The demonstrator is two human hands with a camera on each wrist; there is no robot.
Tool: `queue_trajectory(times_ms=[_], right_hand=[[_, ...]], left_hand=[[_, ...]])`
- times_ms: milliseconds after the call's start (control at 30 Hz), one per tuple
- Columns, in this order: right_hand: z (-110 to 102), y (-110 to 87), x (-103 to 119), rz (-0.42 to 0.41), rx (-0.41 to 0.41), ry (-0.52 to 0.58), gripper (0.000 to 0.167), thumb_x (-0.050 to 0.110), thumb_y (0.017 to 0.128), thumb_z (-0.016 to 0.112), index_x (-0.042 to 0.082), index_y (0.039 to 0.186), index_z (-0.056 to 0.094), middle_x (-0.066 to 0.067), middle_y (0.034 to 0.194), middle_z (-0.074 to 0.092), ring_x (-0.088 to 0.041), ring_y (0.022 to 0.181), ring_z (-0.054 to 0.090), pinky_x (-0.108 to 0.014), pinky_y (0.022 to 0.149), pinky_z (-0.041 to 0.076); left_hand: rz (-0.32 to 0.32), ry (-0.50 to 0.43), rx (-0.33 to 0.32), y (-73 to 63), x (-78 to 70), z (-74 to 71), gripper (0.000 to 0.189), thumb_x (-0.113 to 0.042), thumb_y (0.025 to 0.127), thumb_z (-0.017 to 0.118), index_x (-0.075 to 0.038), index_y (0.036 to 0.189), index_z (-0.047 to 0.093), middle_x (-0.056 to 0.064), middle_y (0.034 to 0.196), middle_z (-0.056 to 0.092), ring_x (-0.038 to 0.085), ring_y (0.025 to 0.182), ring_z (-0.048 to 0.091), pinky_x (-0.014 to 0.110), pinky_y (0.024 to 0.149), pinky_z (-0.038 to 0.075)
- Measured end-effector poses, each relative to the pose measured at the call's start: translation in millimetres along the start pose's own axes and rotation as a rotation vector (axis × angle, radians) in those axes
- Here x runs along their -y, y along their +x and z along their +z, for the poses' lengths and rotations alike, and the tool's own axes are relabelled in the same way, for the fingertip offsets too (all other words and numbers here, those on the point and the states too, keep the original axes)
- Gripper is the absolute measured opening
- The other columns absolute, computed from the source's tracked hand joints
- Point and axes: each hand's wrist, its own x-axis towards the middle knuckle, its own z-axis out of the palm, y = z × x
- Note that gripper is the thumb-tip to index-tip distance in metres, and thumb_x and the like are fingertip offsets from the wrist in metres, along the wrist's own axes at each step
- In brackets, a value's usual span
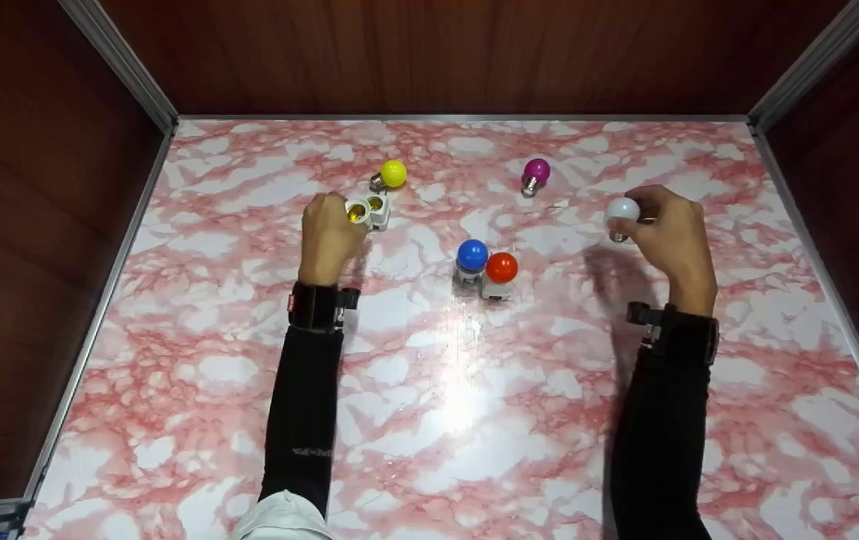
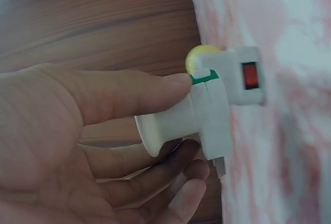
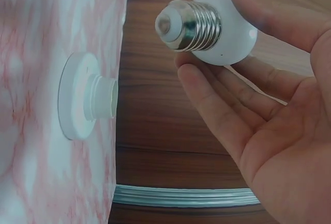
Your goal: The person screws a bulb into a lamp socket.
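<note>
My left hand [image 1: 330, 232] pinches a white lamp socket [image 2: 214, 118] with a green switch, its thumb on one side; a metal prong shows below. Close beside it is a second white socket [image 2: 234, 66] with a red switch, and both mouths look vacant from the head view. A yellow bulb [image 1: 394, 173] lies just behind them. On the right, my right hand [image 1: 669, 229] holds a white bulb [image 3: 232, 32] between thumb and fingers, raised off the table, metal screw base exposed. A round white socket base [image 3: 77, 100] sits on the table near that hand, hidden in the head view.
Blue [image 1: 473, 255] and red [image 1: 502, 268] bulbs stand in white sockets near the middle. A purple bulb [image 1: 537, 171] lies toward the back, with a small pale scrap [image 1: 562, 204] nearby. Brown wood-grain walls [image 1: 459, 56] border the marbled table [image 1: 414, 360].
</note>
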Motion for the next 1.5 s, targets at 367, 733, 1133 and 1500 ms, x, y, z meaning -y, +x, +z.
queue_trajectory(times_ms=[367,733,1133,1500], right_hand=[[3.8,-0.7,19.8,-0.070,-0.088,0.065,0.045,0.021,0.092,0.083,0.006,0.133,0.070,-0.022,0.122,0.076,0.015,0.092,0.061,-0.007,0.087,0.054],[15.7,-1.6,42.6,-0.237,-0.120,0.145,0.044,0.010,0.090,0.085,0.014,0.132,0.075,-0.016,0.125,0.074,0.007,0.101,0.068,-0.008,0.092,0.058],[26.4,-3.0,53.2,-0.330,-0.151,0.188,0.035,0.006,0.090,0.082,0.008,0.125,0.078,-0.013,0.123,0.075,0.004,0.101,0.069,-0.007,0.091,0.058],[29.4,-2.4,56.3,-0.388,-0.185,0.179,0.036,0.007,0.090,0.084,0.003,0.124,0.075,-0.013,0.119,0.078,0.006,0.098,0.067,-0.007,0.084,0.056]], left_hand=[[0.112,-0.134,-0.088,-13.9,-29.4,-7.6,0.045,-0.024,0.089,0.083,0.002,0.124,0.071,0.020,0.121,0.071,0.036,0.118,0.066,0.050,0.106,0.053],[0.204,-0.194,-0.068,-22.0,-42.1,1.9,0.053,-0.033,0.092,0.083,-0.006,0.135,0.069,0.017,0.122,0.068,0.032,0.114,0.060,0.049,0.099,0.051],[0.154,-0.278,-0.042,-17.0,-45.1,17.4,0.056,-0.025,0.094,0.081,-0.008,0.143,0.060,0.018,0.137,0.061,0.032,0.128,0.056,0.047,0.111,0.049],[0.282,-0.416,-0.165,-14.6,-46.8,22.0,0.048,-0.013,0.089,0.080,0.003,0.130,0.062,0.022,0.138,0.059,0.035,0.131,0.057,0.043,0.116,0.047]])
